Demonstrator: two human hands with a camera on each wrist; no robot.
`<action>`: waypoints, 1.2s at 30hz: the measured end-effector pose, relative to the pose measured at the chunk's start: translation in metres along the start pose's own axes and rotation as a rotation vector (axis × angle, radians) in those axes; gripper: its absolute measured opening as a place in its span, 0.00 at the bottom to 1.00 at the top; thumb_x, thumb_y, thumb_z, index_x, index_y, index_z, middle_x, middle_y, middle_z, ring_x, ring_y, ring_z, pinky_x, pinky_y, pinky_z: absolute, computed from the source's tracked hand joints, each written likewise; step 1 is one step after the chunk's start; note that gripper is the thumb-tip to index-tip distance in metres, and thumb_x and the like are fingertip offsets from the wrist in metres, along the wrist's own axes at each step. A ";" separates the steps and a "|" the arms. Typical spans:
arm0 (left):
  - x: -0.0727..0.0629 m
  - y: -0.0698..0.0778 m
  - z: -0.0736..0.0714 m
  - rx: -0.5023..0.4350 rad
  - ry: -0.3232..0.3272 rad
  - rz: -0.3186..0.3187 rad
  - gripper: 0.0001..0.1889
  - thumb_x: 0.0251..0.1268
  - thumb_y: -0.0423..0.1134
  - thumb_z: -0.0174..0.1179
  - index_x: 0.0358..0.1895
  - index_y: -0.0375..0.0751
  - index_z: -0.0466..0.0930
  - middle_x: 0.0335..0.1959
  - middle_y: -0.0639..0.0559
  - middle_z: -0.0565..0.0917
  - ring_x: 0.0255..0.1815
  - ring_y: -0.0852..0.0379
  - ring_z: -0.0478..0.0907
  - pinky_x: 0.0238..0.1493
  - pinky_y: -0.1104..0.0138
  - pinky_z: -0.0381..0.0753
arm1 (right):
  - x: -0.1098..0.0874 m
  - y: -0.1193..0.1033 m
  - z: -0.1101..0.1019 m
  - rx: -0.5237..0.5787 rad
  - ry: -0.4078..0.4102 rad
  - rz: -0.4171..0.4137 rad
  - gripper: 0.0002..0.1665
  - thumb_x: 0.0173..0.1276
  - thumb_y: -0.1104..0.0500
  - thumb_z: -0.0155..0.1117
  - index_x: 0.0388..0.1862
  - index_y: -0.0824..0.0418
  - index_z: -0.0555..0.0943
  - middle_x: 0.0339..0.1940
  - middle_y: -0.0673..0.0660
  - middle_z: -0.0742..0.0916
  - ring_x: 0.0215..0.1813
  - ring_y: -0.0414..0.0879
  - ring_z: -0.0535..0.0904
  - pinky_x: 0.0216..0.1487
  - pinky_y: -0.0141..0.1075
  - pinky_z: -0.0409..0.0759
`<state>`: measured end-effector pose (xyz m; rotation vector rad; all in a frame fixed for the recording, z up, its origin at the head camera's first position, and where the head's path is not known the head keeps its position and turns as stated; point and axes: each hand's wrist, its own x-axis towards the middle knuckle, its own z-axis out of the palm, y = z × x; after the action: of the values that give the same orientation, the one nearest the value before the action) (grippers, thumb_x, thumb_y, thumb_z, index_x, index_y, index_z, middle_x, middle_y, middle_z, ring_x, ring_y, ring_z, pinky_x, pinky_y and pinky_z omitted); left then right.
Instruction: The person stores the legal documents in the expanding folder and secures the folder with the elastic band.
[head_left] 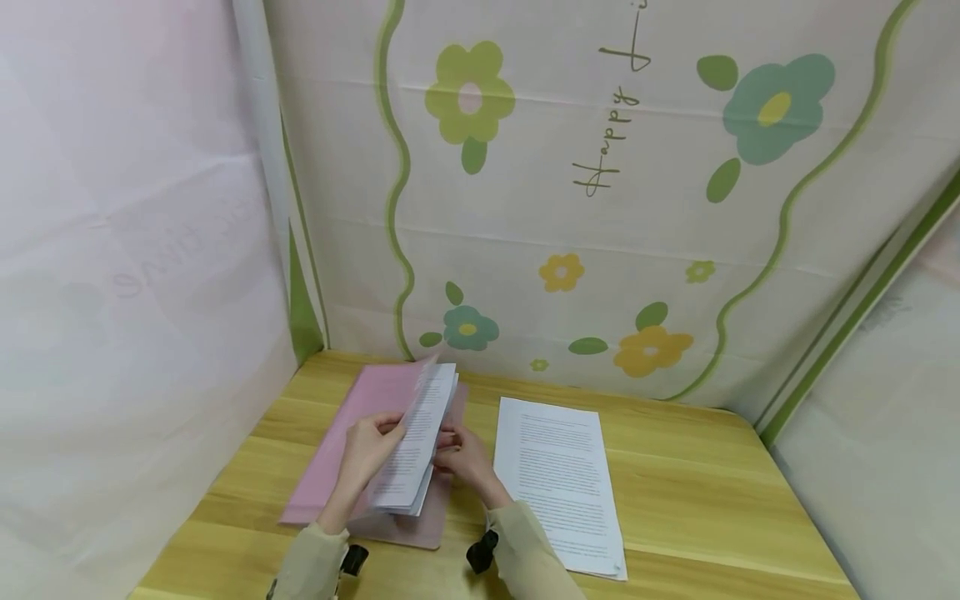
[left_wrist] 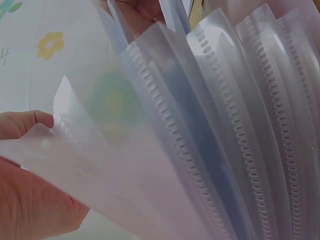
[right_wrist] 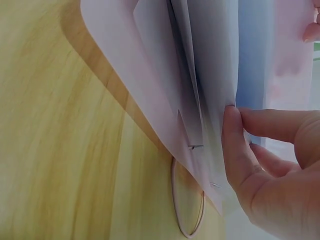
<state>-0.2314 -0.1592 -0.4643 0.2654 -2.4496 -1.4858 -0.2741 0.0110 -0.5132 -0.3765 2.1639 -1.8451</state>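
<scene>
Pinching pink cover [head_left: 375, 396] with left hand [head_left: 367, 450], nine o'clock; sleeved pages [head_left: 416, 442] with right hand [head_left: 467, 460], three o'clock; possibly risking creases by pulling unevenly.

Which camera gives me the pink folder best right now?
The head view: it takes in the pink folder nearly whole on the table, though the left hand covers part. The left wrist view shows its clear pockets close up; the right wrist view, one edge with a thin cord loop.
</scene>
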 end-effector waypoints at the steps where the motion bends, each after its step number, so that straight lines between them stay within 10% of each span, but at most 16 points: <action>1: 0.000 0.000 0.000 0.000 0.001 0.000 0.14 0.60 0.33 0.61 0.48 0.33 0.87 0.39 0.40 0.90 0.38 0.55 0.87 0.34 0.75 0.77 | 0.000 -0.001 0.000 -0.003 -0.002 -0.001 0.32 0.54 0.75 0.60 0.60 0.79 0.71 0.48 0.77 0.82 0.47 0.66 0.85 0.44 0.54 0.86; 21: 0.000 -0.002 0.000 -0.004 0.006 -0.012 0.14 0.60 0.34 0.61 0.47 0.34 0.87 0.39 0.41 0.90 0.38 0.57 0.87 0.34 0.75 0.77 | 0.005 0.009 -0.003 -0.019 -0.008 0.000 0.32 0.55 0.71 0.65 0.61 0.72 0.73 0.47 0.71 0.85 0.43 0.53 0.87 0.41 0.45 0.87; 36: 0.000 -0.004 0.003 0.009 0.003 -0.012 0.14 0.62 0.35 0.61 0.48 0.34 0.87 0.41 0.39 0.90 0.40 0.53 0.88 0.35 0.75 0.78 | -0.013 0.008 -0.055 -0.251 0.066 -0.029 0.31 0.61 0.65 0.68 0.63 0.69 0.74 0.50 0.70 0.86 0.46 0.56 0.86 0.43 0.39 0.85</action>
<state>-0.2322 -0.1586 -0.4694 0.2845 -2.4576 -1.4784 -0.2823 0.0674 -0.5128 -0.4048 2.4556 -1.6237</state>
